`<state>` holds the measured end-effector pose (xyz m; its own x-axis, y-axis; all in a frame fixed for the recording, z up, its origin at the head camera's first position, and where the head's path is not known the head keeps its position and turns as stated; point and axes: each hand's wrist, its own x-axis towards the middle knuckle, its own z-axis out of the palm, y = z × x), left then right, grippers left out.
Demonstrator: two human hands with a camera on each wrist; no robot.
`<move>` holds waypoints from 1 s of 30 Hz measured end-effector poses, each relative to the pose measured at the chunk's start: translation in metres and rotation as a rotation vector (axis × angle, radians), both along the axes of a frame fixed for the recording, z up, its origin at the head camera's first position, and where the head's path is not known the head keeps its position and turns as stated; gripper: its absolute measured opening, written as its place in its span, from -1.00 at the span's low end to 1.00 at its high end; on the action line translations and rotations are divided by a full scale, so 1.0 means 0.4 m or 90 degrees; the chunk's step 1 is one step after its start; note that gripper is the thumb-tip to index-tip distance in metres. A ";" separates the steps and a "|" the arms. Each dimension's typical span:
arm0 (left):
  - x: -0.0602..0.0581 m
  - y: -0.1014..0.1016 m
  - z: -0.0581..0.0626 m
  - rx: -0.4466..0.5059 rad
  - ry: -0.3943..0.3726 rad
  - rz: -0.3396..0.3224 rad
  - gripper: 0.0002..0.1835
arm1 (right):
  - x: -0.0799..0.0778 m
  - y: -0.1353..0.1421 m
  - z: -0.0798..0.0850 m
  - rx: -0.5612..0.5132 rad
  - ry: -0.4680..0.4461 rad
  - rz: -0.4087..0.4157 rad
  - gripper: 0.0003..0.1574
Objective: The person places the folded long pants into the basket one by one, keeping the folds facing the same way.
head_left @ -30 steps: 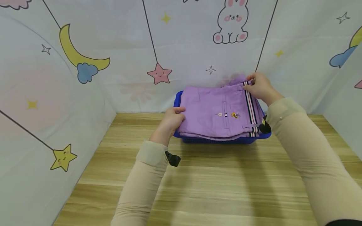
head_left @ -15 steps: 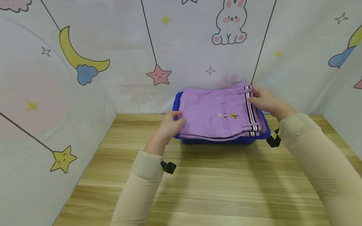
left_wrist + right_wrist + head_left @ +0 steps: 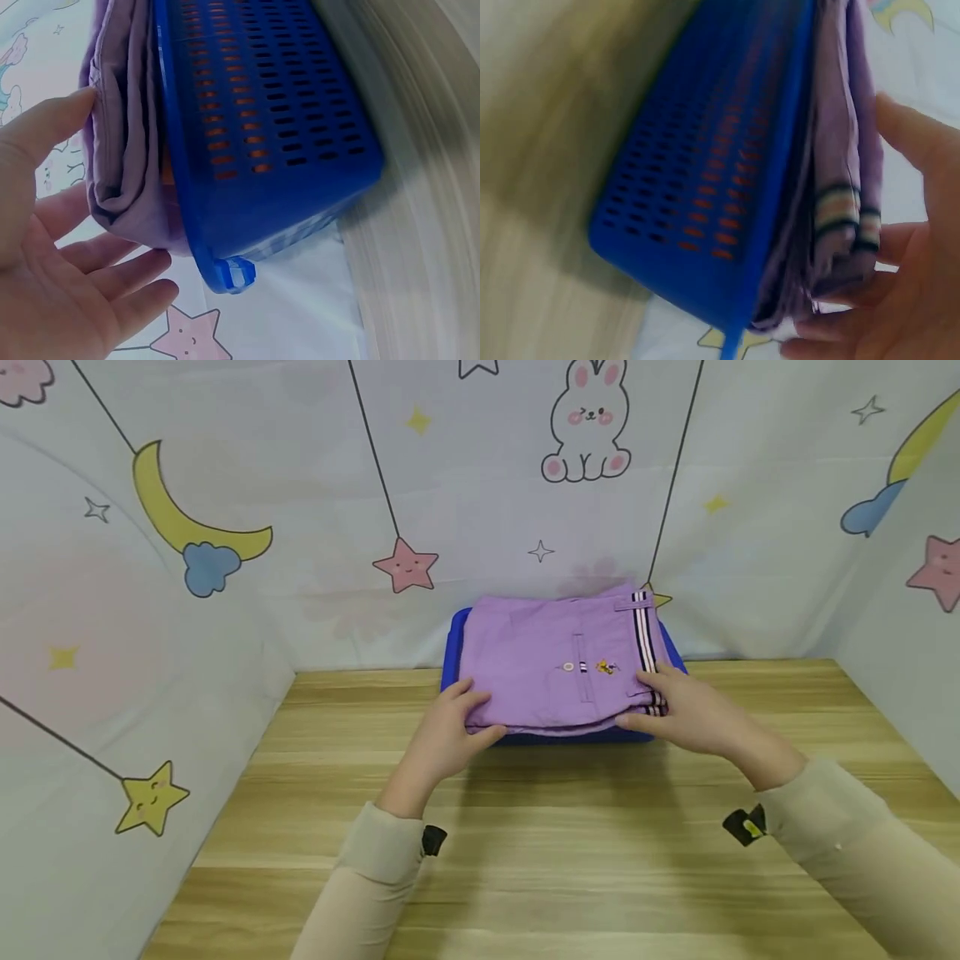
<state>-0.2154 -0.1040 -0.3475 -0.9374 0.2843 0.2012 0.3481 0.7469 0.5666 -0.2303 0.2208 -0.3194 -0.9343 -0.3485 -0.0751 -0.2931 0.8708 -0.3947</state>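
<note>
Folded purple trousers (image 3: 525, 652) with a striped waistband, a button and a small embroidered figure lie on top of a blue perforated basket (image 3: 452, 652). At the front left corner of the trousers, my left hand (image 3: 446, 731) has its fingers spread and loosely bent; its thumb touches the folded edge in the left wrist view. My right hand (image 3: 697, 710) is at the front right corner by the waistband, thumb in front and fingers along the side. More layers of purple cloth show below the top fold in the right wrist view (image 3: 784, 277). Something orange shows through the basket's holes.
The basket stands on a wood-grain table (image 3: 562, 852), close to the white back cloth (image 3: 322, 527) printed with a rabbit, stars and a moon. Similar cloth walls rise on the left and right.
My right hand has let go of the waistband's far end and come forward to its near corner. My left hand has moved from the left edge to the front left corner.
</note>
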 end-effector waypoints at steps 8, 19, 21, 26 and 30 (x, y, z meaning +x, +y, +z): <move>0.001 0.006 -0.008 -0.073 -0.001 -0.010 -0.34 | 0.036 -0.001 -0.066 0.045 0.090 -0.004 -0.05; -0.016 0.038 0.001 -0.177 0.050 0.004 -0.50 | 0.019 -0.013 -0.108 0.040 0.167 -0.039 -0.25; -0.026 0.047 0.002 -0.186 0.041 0.012 -0.52 | 0.014 -0.015 -0.111 0.040 0.162 -0.046 -0.26; -0.050 0.064 0.004 -0.193 0.002 0.020 -0.54 | -0.005 -0.020 -0.114 0.037 0.153 -0.054 -0.29; -0.061 0.075 0.005 -0.186 -0.024 0.025 -0.58 | -0.015 -0.029 -0.114 0.040 0.140 -0.066 -0.31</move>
<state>-0.2398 -0.0739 -0.3454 -0.9539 0.2889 0.0814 0.2991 0.8926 0.3373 -0.2362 0.2090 -0.3649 -0.9611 -0.2505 0.1162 -0.2735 0.9214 -0.2759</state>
